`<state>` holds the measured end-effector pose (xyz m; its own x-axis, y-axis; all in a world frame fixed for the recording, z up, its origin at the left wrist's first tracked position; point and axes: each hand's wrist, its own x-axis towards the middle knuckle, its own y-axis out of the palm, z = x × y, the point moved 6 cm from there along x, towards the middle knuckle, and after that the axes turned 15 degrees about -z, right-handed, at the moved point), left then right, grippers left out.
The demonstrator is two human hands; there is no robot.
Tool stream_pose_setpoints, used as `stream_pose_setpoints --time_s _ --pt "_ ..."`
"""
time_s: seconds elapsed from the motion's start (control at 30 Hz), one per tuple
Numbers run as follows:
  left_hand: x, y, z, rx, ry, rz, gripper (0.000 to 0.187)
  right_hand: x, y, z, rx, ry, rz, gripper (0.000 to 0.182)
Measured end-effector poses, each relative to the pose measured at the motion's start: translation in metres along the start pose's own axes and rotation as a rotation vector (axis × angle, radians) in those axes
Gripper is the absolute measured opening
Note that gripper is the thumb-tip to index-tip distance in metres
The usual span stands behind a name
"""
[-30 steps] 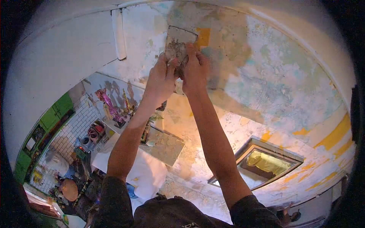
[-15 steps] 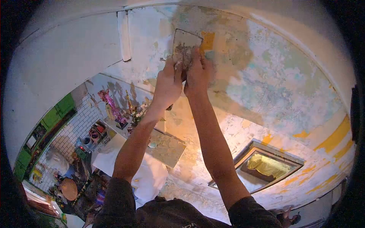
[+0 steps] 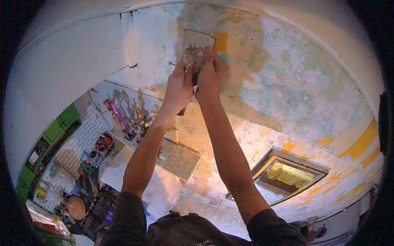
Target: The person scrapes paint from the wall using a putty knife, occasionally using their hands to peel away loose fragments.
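Both arms reach overhead. The left hand (image 3: 177,88) and right hand (image 3: 210,76) are pressed together at the base of a wide scraper blade (image 3: 196,45), which lies flat against the peeling ceiling (image 3: 287,82). Each grip is closed around the blade's lower end; the handle itself is hidden beneath the fingers.

Risks, as I judge them: the blade is caked with debris, so loosened paint and plaster could fall straight toward the face. With 2 hands crowded on 1 short hold, a sudden give in the coating beside the blade could let it skid and the knuckles scrape the rough surface. Below the blade stand a white-draped table (image 3: 160,192) and cluttered shelves (image 3: 119,135), where fragments may land.
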<state>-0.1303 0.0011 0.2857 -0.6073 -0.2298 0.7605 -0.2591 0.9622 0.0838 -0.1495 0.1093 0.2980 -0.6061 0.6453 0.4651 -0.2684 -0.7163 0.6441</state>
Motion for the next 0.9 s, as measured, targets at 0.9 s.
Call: stream_pose_setpoints --time_s 0.9 --pt "-0.004 -0.001 -0.014 0.047 0.125 -0.050 0.021 -0.005 0.002 0.006 0.018 -0.008 0.032 0.036"
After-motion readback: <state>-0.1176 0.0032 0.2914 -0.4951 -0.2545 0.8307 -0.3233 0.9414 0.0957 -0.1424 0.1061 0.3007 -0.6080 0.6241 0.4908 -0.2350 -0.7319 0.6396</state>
